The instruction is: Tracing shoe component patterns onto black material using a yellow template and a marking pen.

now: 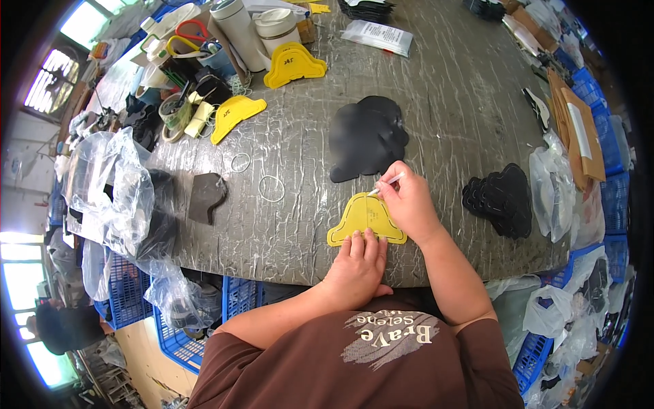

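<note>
A yellow template (pixel 354 217), rounded at the top and wide at the base, lies flat near the table's front edge. Slots run along its outline. My left hand (pixel 357 269) rests with its fingers stretched flat on the template's lower edge. Pinched in my right hand (pixel 407 204) is a slim white pen (pixel 385 184), its tip at the template's top edge. Just beyond the template is a heap of black cut pieces (pixel 368 136). Whether anything lies beneath the template, I cannot tell.
To the right sits a stack of black pieces (pixel 501 201); to the left, a dark brown piece (pixel 206 198) and thin rings (pixel 272 189). Two more yellow templates (pixel 294 66) lie beside tools and a white tumbler (pixel 238 34). Blue crates (pixel 129 293) and plastic bags (pixel 112 184) line the edges.
</note>
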The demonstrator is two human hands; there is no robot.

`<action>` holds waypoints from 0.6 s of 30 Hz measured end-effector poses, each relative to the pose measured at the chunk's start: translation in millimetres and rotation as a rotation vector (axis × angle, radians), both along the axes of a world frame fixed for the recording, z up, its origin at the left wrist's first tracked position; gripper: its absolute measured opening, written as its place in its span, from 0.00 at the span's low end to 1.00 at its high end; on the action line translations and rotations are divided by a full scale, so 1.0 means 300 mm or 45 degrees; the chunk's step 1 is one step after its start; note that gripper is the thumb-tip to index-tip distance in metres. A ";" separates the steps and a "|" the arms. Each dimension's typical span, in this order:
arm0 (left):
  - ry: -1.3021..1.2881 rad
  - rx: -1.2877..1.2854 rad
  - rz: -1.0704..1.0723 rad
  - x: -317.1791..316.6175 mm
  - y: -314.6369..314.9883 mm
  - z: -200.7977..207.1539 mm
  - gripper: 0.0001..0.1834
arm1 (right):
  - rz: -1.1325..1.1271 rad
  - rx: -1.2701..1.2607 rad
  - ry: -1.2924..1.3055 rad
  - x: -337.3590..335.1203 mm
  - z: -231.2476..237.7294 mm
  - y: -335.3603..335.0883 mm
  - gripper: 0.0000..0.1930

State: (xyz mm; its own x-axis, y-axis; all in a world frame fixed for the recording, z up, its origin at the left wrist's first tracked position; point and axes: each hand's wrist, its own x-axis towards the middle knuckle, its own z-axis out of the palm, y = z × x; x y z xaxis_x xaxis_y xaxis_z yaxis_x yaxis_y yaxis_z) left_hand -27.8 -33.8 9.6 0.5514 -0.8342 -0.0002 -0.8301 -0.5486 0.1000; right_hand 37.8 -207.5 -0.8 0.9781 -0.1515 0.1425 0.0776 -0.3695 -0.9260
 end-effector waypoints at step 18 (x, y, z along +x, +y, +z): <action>0.002 0.047 -0.011 0.002 -0.001 0.013 0.51 | 0.003 -0.048 -0.105 -0.044 -0.009 -0.026 0.04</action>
